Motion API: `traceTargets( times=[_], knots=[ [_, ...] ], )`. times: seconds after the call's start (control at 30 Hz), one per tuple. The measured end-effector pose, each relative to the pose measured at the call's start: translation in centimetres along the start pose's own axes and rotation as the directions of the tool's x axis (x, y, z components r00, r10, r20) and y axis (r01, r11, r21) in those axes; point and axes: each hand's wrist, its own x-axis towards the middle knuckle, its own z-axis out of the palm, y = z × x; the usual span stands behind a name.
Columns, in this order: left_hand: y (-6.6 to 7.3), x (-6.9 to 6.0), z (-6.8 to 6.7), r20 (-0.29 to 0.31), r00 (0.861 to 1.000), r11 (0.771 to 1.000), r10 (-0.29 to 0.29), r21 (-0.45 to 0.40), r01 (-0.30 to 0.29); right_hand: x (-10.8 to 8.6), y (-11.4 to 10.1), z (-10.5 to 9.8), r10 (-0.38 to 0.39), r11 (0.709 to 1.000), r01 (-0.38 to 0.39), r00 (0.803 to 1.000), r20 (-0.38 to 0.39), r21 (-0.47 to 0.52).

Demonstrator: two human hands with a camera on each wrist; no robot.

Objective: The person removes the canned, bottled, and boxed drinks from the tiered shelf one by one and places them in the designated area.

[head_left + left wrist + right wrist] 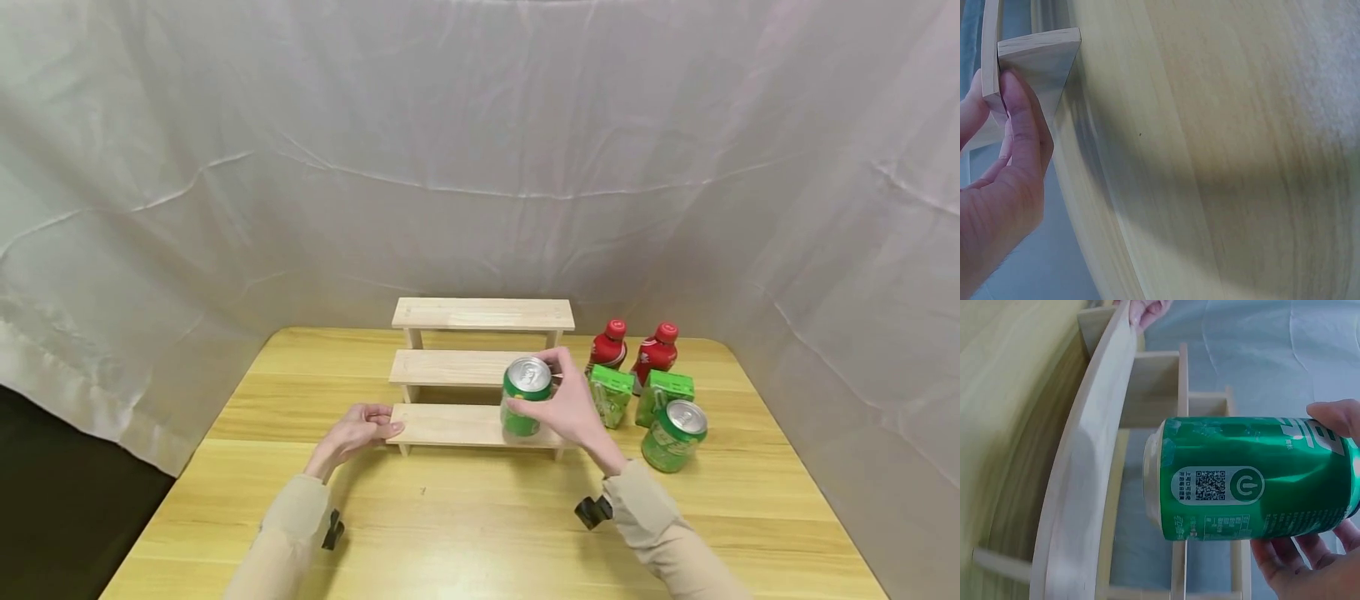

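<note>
A three-tier wooden shelf [450, 425] stands at the middle of the table. My left hand [358, 432] pinches the left end of its lowest board, thumb on top and fingers underneath, as the left wrist view also shows. In my right hand [573, 406] is a green soda can [1254, 481], gripped near its top between thumb and fingers. The can is upright over the right part of the lowest board. In the right wrist view a small gap separates its base from the wood. Part of the can's right side is hidden by the hand.
Right of the shelf stand two red-capped bottles [654, 357], two green juice boxes [611, 396] and another green can [673, 437]. Grey curtains [480, 167] hang behind and at both sides of the wooden table [465, 533].
</note>
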Motion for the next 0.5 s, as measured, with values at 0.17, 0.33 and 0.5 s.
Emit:
traceTargets(
  times=[0.17, 0.33, 0.5],
  knots=[
    [0.0, 0.0, 0.0, 0.009, 1.000, 1.000, 0.003, -0.013, -0.002, -0.7, 1.0, -2.2, 0.038, 0.998, -0.041, 0.996, -0.081, -0.036],
    [-0.1, 0.0, 0.0, 0.007, 1.000, 1.000, 0.002, -0.010, -0.002, -2.0, 2.0, -3.9, 0.109, 0.993, -0.115, 0.977, -0.181, -0.025],
    [-0.1, 0.0, 0.0, -0.001, 1.000, 1.000, 0.001, -0.007, -0.001, -3.3, 3.2, -5.0, 0.202, 0.978, -0.209, 0.941, -0.272, 0.003]
  ],
)
